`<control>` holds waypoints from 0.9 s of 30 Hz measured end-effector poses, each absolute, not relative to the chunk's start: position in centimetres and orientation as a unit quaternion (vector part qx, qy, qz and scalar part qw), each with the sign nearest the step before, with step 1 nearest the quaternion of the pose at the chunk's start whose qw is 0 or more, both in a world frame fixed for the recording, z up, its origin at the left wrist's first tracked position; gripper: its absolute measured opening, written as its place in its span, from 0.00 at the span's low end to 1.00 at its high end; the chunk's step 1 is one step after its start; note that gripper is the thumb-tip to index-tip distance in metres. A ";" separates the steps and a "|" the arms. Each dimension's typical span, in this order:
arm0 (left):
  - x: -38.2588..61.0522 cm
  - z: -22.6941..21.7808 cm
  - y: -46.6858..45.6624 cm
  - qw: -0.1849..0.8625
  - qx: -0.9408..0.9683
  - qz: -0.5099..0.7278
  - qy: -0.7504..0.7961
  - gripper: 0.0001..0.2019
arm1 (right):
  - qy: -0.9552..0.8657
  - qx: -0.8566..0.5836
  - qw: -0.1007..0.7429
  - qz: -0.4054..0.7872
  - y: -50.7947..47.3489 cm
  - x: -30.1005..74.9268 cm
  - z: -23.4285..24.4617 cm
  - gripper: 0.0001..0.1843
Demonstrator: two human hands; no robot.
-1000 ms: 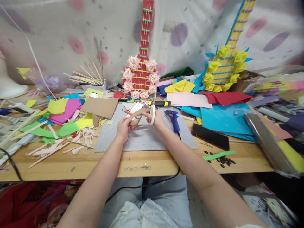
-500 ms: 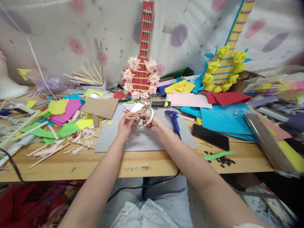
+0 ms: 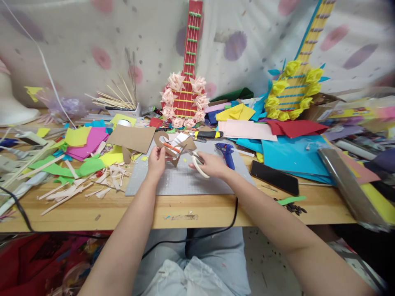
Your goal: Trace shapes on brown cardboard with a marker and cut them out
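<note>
My left hand (image 3: 156, 161) is closed on a brown cardboard cut-out (image 3: 174, 148) and holds it upright over the grey cutting mat (image 3: 182, 181). My right hand (image 3: 208, 164) is closed on white-handled scissors (image 3: 200, 162), whose blades point left toward the cardboard. Both hands hover just above the mat near its far edge. An orange pen (image 3: 171, 146) lies on the mat behind the cut-out.
A blue glue gun (image 3: 226, 153) lies right of my right hand, a black phone (image 3: 274, 177) further right. A cardboard sheet (image 3: 132, 139), coloured paper and pale strips (image 3: 92, 185) clutter the left. Two paper guitars (image 3: 185, 82) lean on the back wall. A yellow-black knife (image 3: 207, 134) lies behind.
My right hand has dropped lower and to the right with the scissors. The left hand turned the cardboard cut-out upright, so its open shape faces me.
</note>
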State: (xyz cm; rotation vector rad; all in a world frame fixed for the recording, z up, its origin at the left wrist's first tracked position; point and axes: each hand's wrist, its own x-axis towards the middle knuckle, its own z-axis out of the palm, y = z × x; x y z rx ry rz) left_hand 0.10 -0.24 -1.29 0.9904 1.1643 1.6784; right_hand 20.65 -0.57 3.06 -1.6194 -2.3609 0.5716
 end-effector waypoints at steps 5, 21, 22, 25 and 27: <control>0.0 -2.4 0.2 0.384 0.401 0.662 0.503 0.09 | -0.747 -0.609 0.228 0.134 -1.1 20.7 4.6 0.24; 1.1 -1.4 -0.2 0.446 0.369 0.656 0.485 0.09 | -0.846 -0.474 -0.009 0.243 1.2 19.8 2.9 0.33; 1.2 -1.4 -0.3 0.446 0.370 0.658 0.481 0.09 | -0.845 -0.476 -0.008 0.245 1.0 19.8 3.0 0.33; 1.6 -1.3 -0.6 0.448 0.358 0.670 0.472 0.09 | -0.841 -0.475 0.002 0.258 0.5 19.5 3.0 0.33; 1.9 -1.2 -0.7 0.451 0.341 0.678 0.469 0.09 | -0.841 -0.475 0.007 0.261 0.3 19.5 2.9 0.33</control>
